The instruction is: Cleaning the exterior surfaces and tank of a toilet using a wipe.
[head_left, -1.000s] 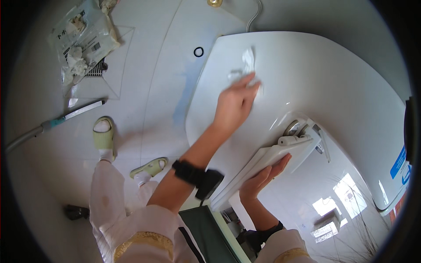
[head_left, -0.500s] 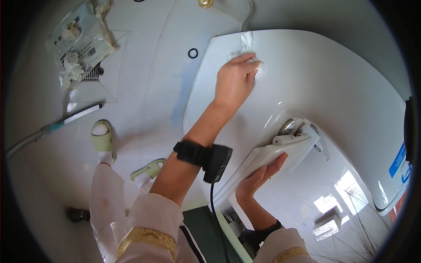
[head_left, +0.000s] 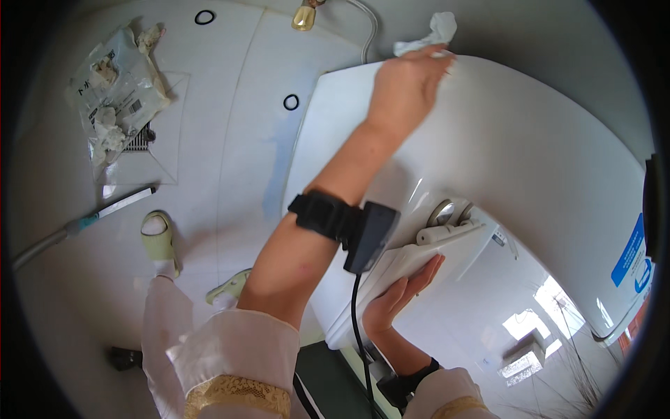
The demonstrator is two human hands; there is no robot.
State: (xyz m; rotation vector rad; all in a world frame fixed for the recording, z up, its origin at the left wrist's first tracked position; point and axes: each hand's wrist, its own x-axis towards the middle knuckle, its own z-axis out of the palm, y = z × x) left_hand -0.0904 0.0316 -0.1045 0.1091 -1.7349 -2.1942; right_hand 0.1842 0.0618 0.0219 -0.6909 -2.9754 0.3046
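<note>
Around the drain (head_left: pixel 139 142), the pale tiled floor (head_left: pixel 223 167) carries a plastic bag (head_left: pixel 136 84) partly over the grate, a pole (head_left: pixel 118 204) on the drain's near side, one black ring (head_left: pixel 286 107) to its right, another ring (head_left: pixel 197 20) beyond it.

Illumination is moderate and diffuse. Window-shaped glare marks the glossy pale surface (head_left: pixel 467 328) at lower right; narrow highlights streak the white fixture (head_left: pixel 516 140). A soft shadow falls beside the left forearm (head_left: pixel 342 167). Fisheye curvature bends outlines; dark vignetting surrounds the view.
</note>
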